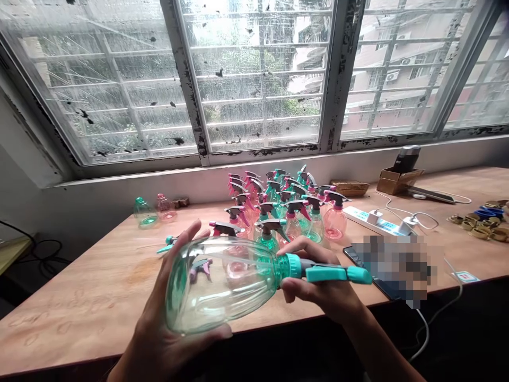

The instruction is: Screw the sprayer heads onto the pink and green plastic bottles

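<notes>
A clear green spray bottle lies sideways in the air in front of me, its teal and grey trigger head pointing right. My left hand cups the bottle's base, with fingers above and thumb below. At the neck, my right hand has its fingers and thumb around the teal collar. A thin dip tube shows through the clear wall. Behind the bottle stand several pink and green spray bottles with trigger heads on. A loose pink and grey trigger head is visible through the plastic.
Two bottles without trigger heads, one green and one pink, stand at the back left. A loose teal trigger head lies left of centre. A white power strip, a partly blurred phone, a cardboard box and cables occupy the right.
</notes>
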`<state>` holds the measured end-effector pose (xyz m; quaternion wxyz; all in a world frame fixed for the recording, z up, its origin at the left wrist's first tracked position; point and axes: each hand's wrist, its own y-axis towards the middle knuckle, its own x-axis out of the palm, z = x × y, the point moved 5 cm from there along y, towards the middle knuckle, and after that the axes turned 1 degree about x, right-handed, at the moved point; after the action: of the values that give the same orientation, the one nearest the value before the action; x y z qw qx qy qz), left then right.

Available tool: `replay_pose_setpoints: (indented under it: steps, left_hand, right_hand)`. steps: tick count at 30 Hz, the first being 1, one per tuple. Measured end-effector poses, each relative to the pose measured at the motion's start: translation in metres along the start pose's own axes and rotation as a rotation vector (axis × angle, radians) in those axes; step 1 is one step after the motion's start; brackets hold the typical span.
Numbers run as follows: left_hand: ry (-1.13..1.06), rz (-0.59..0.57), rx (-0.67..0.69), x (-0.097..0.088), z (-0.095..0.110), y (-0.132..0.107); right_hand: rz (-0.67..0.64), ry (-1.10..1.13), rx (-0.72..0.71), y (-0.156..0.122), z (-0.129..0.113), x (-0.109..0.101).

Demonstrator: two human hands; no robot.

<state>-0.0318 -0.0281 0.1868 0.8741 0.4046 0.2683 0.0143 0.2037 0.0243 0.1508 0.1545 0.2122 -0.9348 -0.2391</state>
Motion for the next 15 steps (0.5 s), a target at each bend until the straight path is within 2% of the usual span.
replay_pose_setpoints:
  steps: [4,10,15]
  left_hand:
    - [-0.035,-0.039,0.099,0.0011,-0.0011,-0.0022]
    - [-0.003,-0.074,-0.021,0.0025,-0.0048,-0.0009]
    - [0.002,-0.015,0.009,-0.0019,0.0018,0.0025]
  right_hand:
    - [-0.025,0.015,0.016,0.0002,0.0034,-0.0012]
    - [0.015,-0.031,-0.005,-0.0006,0.0001,0.0004]
    - [0.066,-0.051,-0.037,0.0003,-0.0013,-0.0014]
